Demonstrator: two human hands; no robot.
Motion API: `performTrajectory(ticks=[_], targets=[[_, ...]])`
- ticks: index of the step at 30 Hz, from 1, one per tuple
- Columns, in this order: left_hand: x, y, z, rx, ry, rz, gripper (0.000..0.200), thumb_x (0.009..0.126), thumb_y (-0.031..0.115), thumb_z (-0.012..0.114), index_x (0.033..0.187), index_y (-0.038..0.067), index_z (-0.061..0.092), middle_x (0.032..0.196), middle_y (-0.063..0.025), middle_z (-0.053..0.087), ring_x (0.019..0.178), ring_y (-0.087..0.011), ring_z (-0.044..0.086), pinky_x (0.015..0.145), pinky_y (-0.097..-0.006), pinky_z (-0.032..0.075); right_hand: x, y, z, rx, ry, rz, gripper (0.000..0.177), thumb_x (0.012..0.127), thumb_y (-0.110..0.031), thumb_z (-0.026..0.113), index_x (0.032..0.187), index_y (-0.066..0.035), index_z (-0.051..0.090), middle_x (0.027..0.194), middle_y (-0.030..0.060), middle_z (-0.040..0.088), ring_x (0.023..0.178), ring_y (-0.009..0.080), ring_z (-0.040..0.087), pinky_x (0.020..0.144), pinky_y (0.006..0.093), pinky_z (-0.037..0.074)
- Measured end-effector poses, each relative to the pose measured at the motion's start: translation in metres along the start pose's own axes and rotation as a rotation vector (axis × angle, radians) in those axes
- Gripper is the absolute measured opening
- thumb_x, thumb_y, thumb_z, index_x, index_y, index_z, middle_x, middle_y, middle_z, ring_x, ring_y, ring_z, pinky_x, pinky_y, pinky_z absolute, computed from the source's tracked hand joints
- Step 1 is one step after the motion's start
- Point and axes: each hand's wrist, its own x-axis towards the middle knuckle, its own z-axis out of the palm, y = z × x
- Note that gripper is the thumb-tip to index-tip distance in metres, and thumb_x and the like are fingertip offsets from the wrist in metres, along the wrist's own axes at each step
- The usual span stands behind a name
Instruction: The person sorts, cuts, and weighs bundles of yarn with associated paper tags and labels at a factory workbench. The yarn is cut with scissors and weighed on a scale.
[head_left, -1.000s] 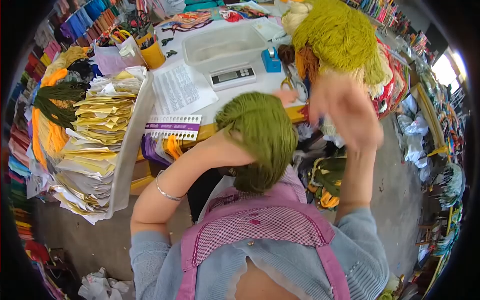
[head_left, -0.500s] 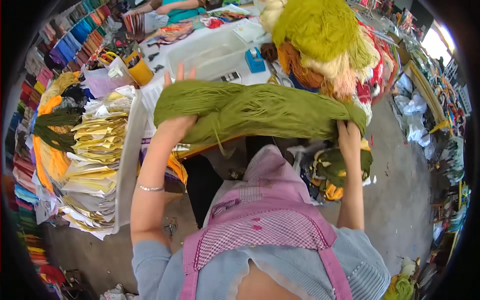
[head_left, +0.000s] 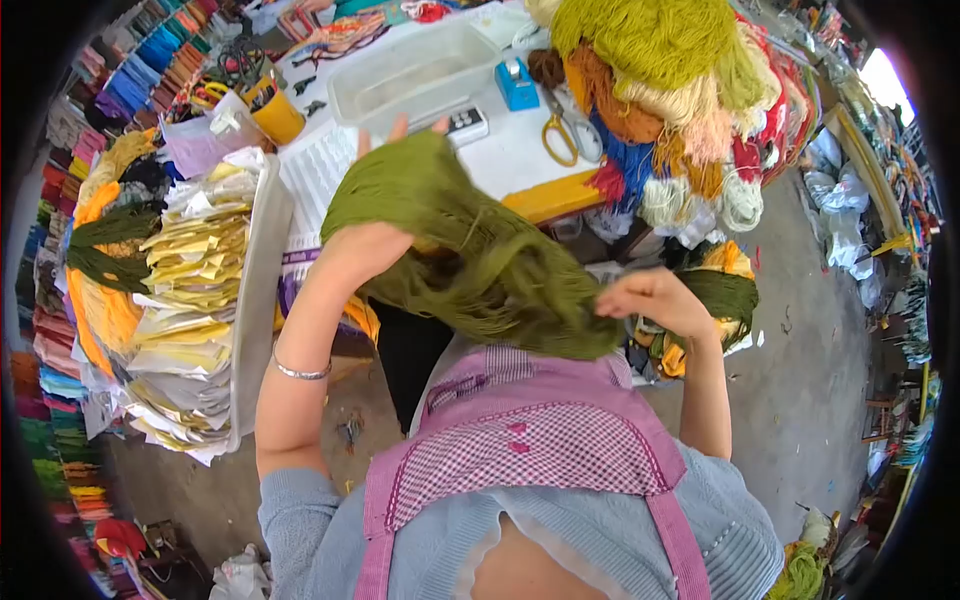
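Note:
A hank of olive-green yarn (head_left: 480, 262) hangs slanting in front of my lap, its right end lower and blurred. My left hand (head_left: 372, 245) is inside its upper left end, with the yarn looped over it and some fingertips showing beyond the far edge. At the lower right end is my right hand (head_left: 655, 298), its fingers bent together against the yarn's edge. Past the hank, on the white table (head_left: 500, 165), lie gold-handled scissors (head_left: 560, 138) and a blue tape dispenser (head_left: 516, 85).
A heap of coloured yarn (head_left: 660, 60) stands at the table's back right. A clear plastic tray (head_left: 410, 75) and a yellow cup (head_left: 277, 118) are on the table. At the left, a bin (head_left: 257, 310) holds stacked papers. More yarn (head_left: 715, 300) lies beyond my right hand.
The hank has gone from stretched level to slanting and gathered. My right hand has moved down and left, nearer my left hand. The scissors and table edge have come into fuller view.

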Motion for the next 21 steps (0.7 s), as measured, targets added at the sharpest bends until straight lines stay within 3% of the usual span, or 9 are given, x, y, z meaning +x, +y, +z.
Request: performTrajectory(ticks=[3, 5, 8, 11, 12, 15, 18, 19, 21], targets=[[0.018, 0.029, -0.011, 0.067, -0.023, 0.055, 0.051, 0.095, 0.026, 0.047, 0.143, 0.012, 0.039, 0.155, -0.0022, 0.030, 0.146, -0.0257, 0.017, 0.118, -0.0477, 0.005, 0.047, -0.029, 0.046, 0.025, 0.174, -0.490, 0.053, 0.083, -0.010, 0.072, 0.131, 0.001, 0.050, 0.126, 0.0105, 0.058, 0.114, 0.0180, 0.057, 0.099, 0.0322, 0.044], [0.025, 0.038, -0.012, -0.121, 0.061, 0.053, 0.050, 0.094, 0.027, 0.048, 0.141, 0.012, 0.042, 0.154, -0.0027, 0.031, 0.146, -0.0251, 0.018, 0.119, -0.0469, 0.004, 0.084, -0.038, 0.072, -0.198, 0.346, -0.718, 0.080, 0.070, -0.022, 0.084, 0.136, 0.000, 0.044, 0.126, 0.0136, 0.057, 0.117, 0.0191, 0.053, 0.100, 0.0317, 0.041], [0.028, 0.037, -0.033, -0.086, 0.000, 0.066, 0.057, 0.090, 0.032, 0.052, 0.143, 0.012, 0.038, 0.153, -0.0062, 0.031, 0.144, -0.0315, 0.019, 0.117, -0.0537, 0.005, 0.108, -0.042, 0.086, -0.097, 0.112, -0.412, 0.059, 0.072, -0.023, 0.083, 0.119, 0.000, 0.057, 0.102, 0.0081, 0.064, 0.093, 0.0130, 0.057, 0.086, 0.0286, 0.045], [0.015, 0.019, -0.049, 0.114, -0.107, 0.173, 0.062, 0.087, 0.030, 0.056, 0.144, 0.012, 0.037, 0.152, -0.0081, 0.033, 0.144, -0.0318, 0.020, 0.118, -0.0520, 0.007, 0.117, -0.048, 0.069, -0.003, -0.043, -0.458, 0.046, 0.074, -0.022, 0.081, 0.111, -0.001, 0.062, 0.093, 0.0044, 0.065, 0.089, 0.0100, 0.057, 0.084, 0.0274, 0.047], [0.004, 0.015, -0.048, 0.154, -0.143, 0.241, 0.072, 0.080, 0.030, 0.063, 0.144, 0.011, 0.036, 0.154, -0.0112, 0.029, 0.145, -0.0330, 0.017, 0.119, -0.0494, 0.009, 0.120, -0.053, 0.054, -0.057, -0.065, -0.404, 0.050, 0.076, -0.007, 0.077, 0.121, -0.001, 0.058, 0.107, 0.0011, 0.065, 0.099, 0.0078, 0.057, 0.087, 0.0246, 0.046], [-0.029, 0.008, -0.042, -0.604, -0.267, 0.010, 0.107, 0.064, 0.037, 0.078, 0.151, 0.010, 0.022, 0.158, -0.0142, 0.014, 0.146, -0.0312, 0.013, 0.118, -0.0407, 0.013, 0.168, -0.046, 0.015, -0.664, 0.606, -0.615, 0.029, 0.081, -0.018, 0.072, 0.102, 0.000, 0.062, 0.097, 0.0100, 0.065, 0.089, 0.0211, 0.063, 0.079, 0.0305, 0.050], [-0.032, 0.019, -0.035, -0.843, -0.255, 0.037, 0.123, 0.064, 0.036, 0.085, 0.153, 0.009, 0.006, 0.159, -0.0136, 0.013, 0.145, -0.0281, 0.016, 0.116, -0.0373, 0.018, 0.205, -0.036, -0.024, -1.301, 0.951, -0.612, 0.030, 0.079, -0.019, 0.071, 0.092, 0.005, 0.059, 0.092, 0.0200, 0.062, 0.089, 0.0383, 0.063, 0.078, 0.0417, 0.051], [-0.032, 0.022, -0.027, -0.847, -0.250, 0.033, 0.123, 0.064, 0.036, 0.085, 0.153, 0.009, 0.006, 0.159, -0.0136, 0.013, 0.145, -0.0281, 0.016, 0.116, -0.0373, 0.018, 0.209, -0.037, -0.030, -1.306, 0.944, -0.613, 0.030, 0.079, -0.019, 0.071, 0.092, 0.005, 0.059, 0.092, 0.0200, 0.062, 0.089, 0.0383, 0.063, 0.078, 0.0417, 0.051], [-0.029, 0.032, -0.010, -1.647, 0.131, -0.107, 0.124, 0.064, 0.046, 0.086, 0.154, 0.016, 0.007, 0.158, -0.0156, 0.013, 0.146, -0.0286, 0.015, 0.116, -0.0406, 0.016, 0.218, -0.040, -0.042, -1.263, 0.793, -0.201, 0.025, 0.078, -0.016, 0.067, 0.088, 0.006, 0.061, 0.088, 0.0262, 0.063, 0.086, 0.0443, 0.063, 0.077, 0.0457, 0.052]])
